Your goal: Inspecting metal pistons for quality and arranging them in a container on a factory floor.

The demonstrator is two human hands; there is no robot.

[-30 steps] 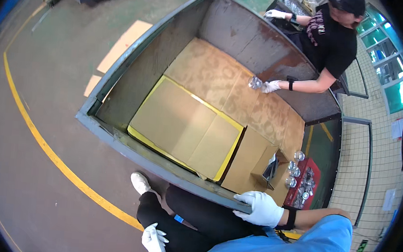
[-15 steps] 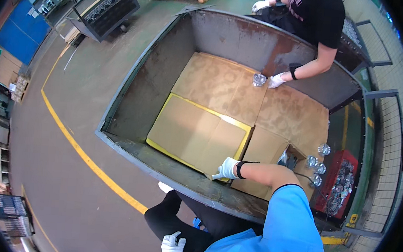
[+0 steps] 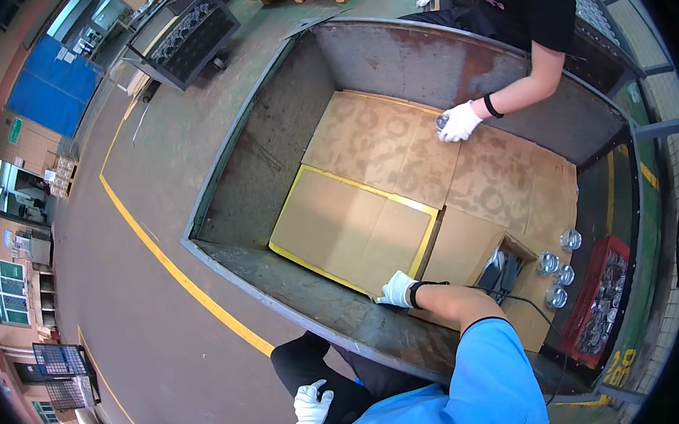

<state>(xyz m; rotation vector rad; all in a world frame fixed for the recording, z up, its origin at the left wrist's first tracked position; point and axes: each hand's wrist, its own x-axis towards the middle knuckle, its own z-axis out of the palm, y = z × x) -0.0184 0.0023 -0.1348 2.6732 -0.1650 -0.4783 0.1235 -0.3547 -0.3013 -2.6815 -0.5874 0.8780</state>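
A yellow-edged cardboard sheet (image 3: 346,224) lies in the near left part of a large metal bin (image 3: 270,135). At the sheet's near right corner is my right hand (image 3: 399,288), white-gloved, its fingers closed on the edge; the fingertips are partly hidden. My left hand (image 3: 312,407), also gloved, rests on my thigh, holding nothing, with thumb and fingers apart. Across the bin, a co-worker's gloved hand (image 3: 461,123) holds a shiny round metal part (image 3: 441,123) above the cardboard floor lining (image 3: 485,184).
Several round metal parts (image 3: 558,265) stand at the bin's right, beside an opened cardboard box (image 3: 515,262) with dark contents. A red crate (image 3: 599,304) of metal parts is farther right. A dark cable (image 3: 543,314) runs past my right arm. A wheeled cart (image 3: 182,36) stands far left.
The co-worker's hand has closed over the round metal part that it was beside. My right hand stays at the sheet's corner, my left on my thigh. The whole view has shifted slightly.
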